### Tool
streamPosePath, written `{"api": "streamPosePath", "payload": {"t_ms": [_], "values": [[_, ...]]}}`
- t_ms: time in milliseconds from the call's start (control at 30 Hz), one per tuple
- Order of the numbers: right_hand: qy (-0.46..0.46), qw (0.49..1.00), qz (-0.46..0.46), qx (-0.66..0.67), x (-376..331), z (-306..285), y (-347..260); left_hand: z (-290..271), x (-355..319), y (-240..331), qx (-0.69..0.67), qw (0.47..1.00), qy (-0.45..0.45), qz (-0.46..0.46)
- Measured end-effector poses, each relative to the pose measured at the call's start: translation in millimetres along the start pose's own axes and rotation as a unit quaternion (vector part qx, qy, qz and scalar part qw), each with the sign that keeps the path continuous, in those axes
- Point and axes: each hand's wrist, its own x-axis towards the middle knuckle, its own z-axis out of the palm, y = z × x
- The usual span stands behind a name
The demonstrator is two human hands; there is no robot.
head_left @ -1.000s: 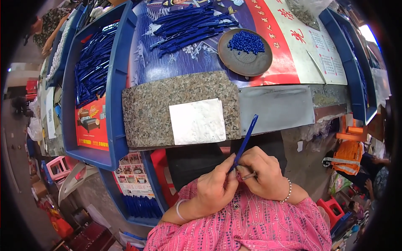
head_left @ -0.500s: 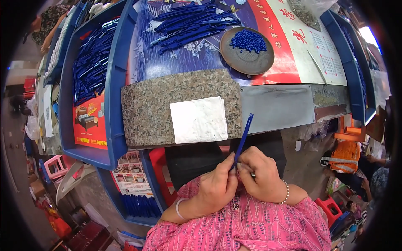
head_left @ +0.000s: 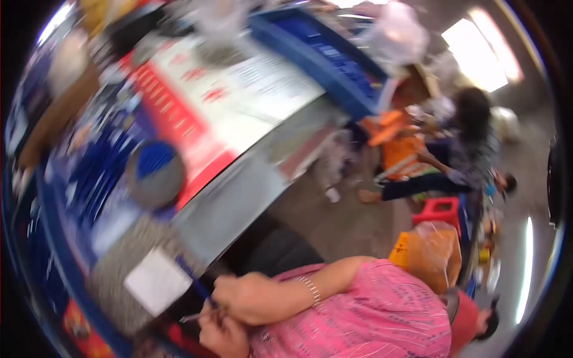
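The picture is blurred and tilted. My right hand [head_left: 250,292], a bracelet on its wrist, and my left hand [head_left: 224,337] just below it meet at the lower left. Together they pinch the lower end of a blue pen [head_left: 194,279], which slants up-left over the table edge. A thin pale rod [head_left: 191,318] sticks out to the left between the hands. Just beyond the pen lies a white sheet [head_left: 156,280] on a speckled grey mat [head_left: 116,262]. A grey dish [head_left: 154,173] with small blue pieces stands farther up the table.
Loose blue pens [head_left: 89,185] lie heaped left of the dish, and a long blue tray [head_left: 334,65] runs along the far side. A person [head_left: 459,161] sits on the floor at the right near a red stool [head_left: 439,212] and an orange bag [head_left: 427,250].
The view has swung to the right and tilted, so the table now sits at the left and the floor and a seated person show. Both hands still hold the blue pen.
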Motion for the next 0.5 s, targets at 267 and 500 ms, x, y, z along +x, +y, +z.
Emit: {"api": "streamPosePath", "payload": {"t_ms": [267,500], "values": [[0.004,0.998,0.044,-0.034,-18.0,-16.7,-14.8,2.1,0.9,36.0,-0.005,0.998,-0.042,-0.041],[0.004,0.998,0.046,0.041,-13.1,-24.3,-12.8,-0.4,0.1,34.4,0.002,0.999,-0.020,-0.033]]}}
